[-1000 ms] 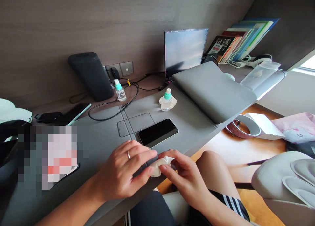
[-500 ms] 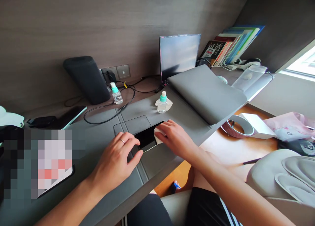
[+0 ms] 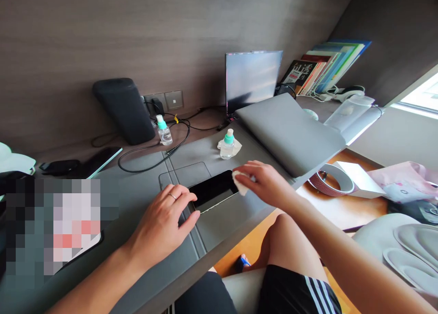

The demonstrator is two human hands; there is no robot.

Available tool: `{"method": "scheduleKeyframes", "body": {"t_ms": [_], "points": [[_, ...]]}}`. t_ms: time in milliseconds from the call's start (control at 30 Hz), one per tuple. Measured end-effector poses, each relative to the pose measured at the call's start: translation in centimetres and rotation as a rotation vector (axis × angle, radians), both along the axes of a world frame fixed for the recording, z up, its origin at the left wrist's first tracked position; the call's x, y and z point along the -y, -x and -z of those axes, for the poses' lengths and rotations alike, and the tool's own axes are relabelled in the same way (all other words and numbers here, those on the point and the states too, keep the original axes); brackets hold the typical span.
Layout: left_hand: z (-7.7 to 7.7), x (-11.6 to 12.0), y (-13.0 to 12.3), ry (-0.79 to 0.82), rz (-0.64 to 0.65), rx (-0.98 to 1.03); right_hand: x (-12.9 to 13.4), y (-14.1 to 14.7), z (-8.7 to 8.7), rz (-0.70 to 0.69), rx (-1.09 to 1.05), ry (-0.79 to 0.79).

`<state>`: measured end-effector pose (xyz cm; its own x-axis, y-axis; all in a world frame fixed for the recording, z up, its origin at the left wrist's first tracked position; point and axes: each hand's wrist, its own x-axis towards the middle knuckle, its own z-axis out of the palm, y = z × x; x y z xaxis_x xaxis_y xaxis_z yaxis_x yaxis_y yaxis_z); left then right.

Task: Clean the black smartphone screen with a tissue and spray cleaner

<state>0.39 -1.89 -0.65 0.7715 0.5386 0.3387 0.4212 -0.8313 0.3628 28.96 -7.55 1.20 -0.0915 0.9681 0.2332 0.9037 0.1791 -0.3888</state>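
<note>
A smartphone lies screen up on the grey desk mat, its dark glass reflecting light. My left hand, with a ring on one finger, grips the phone's left end, thumb at the near edge and fingers at the far edge. My right hand pinches a crumpled white tissue at the phone's right end. Behind the phone, a small clear spray bottle with a teal collar stands by another piece of tissue.
A closed grey laptop rests at the right, before an upright monitor. A second spray bottle stands beside black cables and a dark case. Leaning books and a clear plastic container are farther right.
My right hand has moved right with the tissue, from over the phone's screen to its right end. More of the screen shows. My left hand stays at the left end.
</note>
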Motion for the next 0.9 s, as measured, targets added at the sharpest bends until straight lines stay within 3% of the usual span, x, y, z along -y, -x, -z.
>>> {"method": "scheduleKeyframes", "body": {"t_ms": [167,333,433,600,800,900], "points": [[0.1,0.0,0.1,0.001,0.002,-0.007,-0.9,0.3,1.7,-0.016,0.074,-0.013],[0.3,0.0,0.0,-0.002,-0.006,-0.018,-0.8,-2.3,0.7,0.045,0.158,-0.054],[0.2,0.0,-0.1,-0.004,-0.012,-0.028,-0.5,-1.3,0.2,0.051,0.079,-0.092],[0.1,0.1,0.0,-0.014,-0.023,-0.024,-0.2,1.0,1.2,-0.076,0.143,-0.102],[0.0,0.2,-0.1,-0.011,-0.033,-0.025,0.6,-0.9,1.4,0.016,0.205,-0.161],[0.0,0.2,-0.2,-0.018,-0.051,-0.026,0.7,0.3,1.0,0.015,0.134,-0.177]]}}
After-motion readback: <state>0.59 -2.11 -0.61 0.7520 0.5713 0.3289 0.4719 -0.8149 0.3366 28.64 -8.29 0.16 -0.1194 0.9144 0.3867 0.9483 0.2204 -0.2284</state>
